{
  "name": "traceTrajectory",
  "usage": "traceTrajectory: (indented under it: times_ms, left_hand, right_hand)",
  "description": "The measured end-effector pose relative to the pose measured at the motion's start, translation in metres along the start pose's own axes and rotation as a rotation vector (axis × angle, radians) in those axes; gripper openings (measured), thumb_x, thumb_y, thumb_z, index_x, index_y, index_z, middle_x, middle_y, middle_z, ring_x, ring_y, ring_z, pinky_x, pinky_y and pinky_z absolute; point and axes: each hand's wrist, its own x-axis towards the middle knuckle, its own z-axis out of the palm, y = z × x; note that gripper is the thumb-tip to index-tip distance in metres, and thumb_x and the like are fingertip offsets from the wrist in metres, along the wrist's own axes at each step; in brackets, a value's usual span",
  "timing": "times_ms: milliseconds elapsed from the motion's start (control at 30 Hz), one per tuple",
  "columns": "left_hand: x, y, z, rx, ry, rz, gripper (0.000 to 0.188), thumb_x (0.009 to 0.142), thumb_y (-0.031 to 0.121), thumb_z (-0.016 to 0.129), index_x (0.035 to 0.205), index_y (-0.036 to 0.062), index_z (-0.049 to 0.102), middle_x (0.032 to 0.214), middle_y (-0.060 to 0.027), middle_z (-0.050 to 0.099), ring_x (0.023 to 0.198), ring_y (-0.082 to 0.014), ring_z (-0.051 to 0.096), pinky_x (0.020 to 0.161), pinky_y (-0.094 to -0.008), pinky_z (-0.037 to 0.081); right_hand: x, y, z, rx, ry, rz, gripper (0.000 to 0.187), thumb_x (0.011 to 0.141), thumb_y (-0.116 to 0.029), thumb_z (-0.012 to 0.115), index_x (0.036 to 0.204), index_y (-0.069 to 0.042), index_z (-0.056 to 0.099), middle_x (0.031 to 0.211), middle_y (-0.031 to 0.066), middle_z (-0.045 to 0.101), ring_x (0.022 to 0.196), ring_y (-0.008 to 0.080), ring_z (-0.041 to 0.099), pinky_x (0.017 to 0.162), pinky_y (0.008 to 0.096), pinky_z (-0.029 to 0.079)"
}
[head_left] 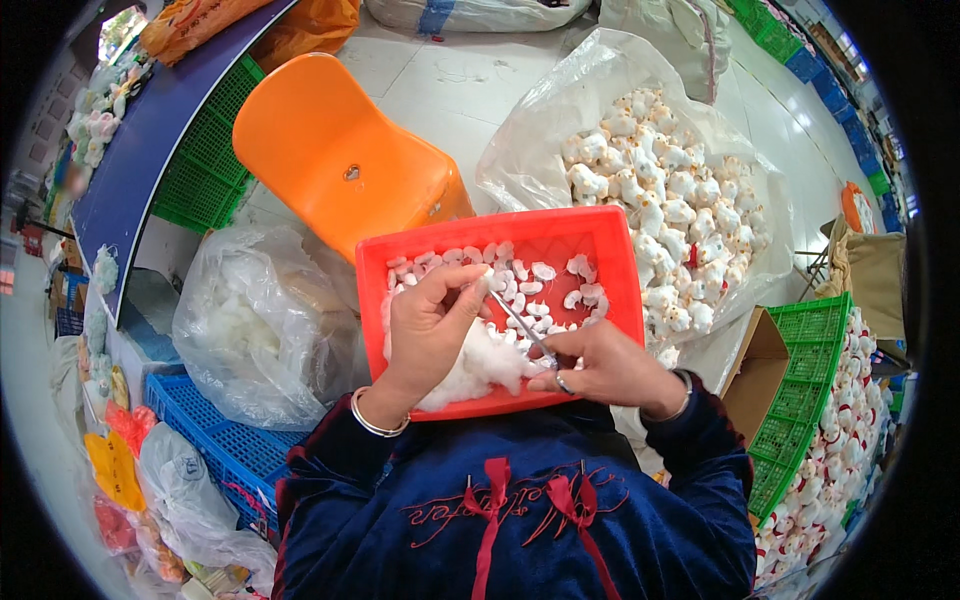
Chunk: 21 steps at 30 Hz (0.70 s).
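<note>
We look down on two bare hands at the centre of the frame, above a red tray [622, 290]. The left hand [435, 325], left of centre, has its thumb and fingertips pinched together on a small white piece [487, 283]. The right hand [610, 365], right of centre, has its fingers closed around a slim metal tool [520, 322], which slants up and left so that its tip meets the pinched piece; we cannot tell whether the tip goes inside. In the tray, below and beside the hands, we see white fluff [485, 368] at the lower left and many small, curved white pieces [540, 312] across the middle. An orange chair [340, 150] stands behind the tray, at the upper left. At the upper right, a clear bag [545, 120] lies open, full of white toys [690, 200]. We find another clear bag [255, 320] at centre left, over a blue crate [205, 420], and a green crate [805, 380] at lower right.
</note>
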Motion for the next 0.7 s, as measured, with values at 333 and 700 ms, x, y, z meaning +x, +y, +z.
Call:
traceTrajectory:
  times_ms: [333,700]
  left_hand:
    - [-0.020,-0.021,0.030,0.116,0.160,0.183,0.017,0.098,0.001,0.070,0.115,-0.0021,0.068,0.094,-0.0092,0.074,0.086,-0.0131,0.073,0.078,-0.0276,0.059]
    - [0.004,-0.011,-0.015,-0.393,-0.052,-0.336,0.014,0.102,0.006,0.065,0.114,-0.0001,0.069,0.091,-0.0102,0.073,0.071,-0.0132,0.068,0.067,-0.0258,0.058]
  right_hand:
    - [0.026,0.011,0.042,0.263,0.271,0.023,0.030,0.095,-0.026,0.076,0.106,0.002,0.072,0.073,0.0062,0.064,0.068,0.0064,0.054,0.061,0.0287,0.046]
    - [-0.010,0.018,-0.015,-0.413,0.364,-0.221,0.040,0.077,-0.023,0.086,0.111,-0.005,0.073,0.088,0.0120,0.066,0.083,0.0327,0.066,0.072,0.0428,0.052]
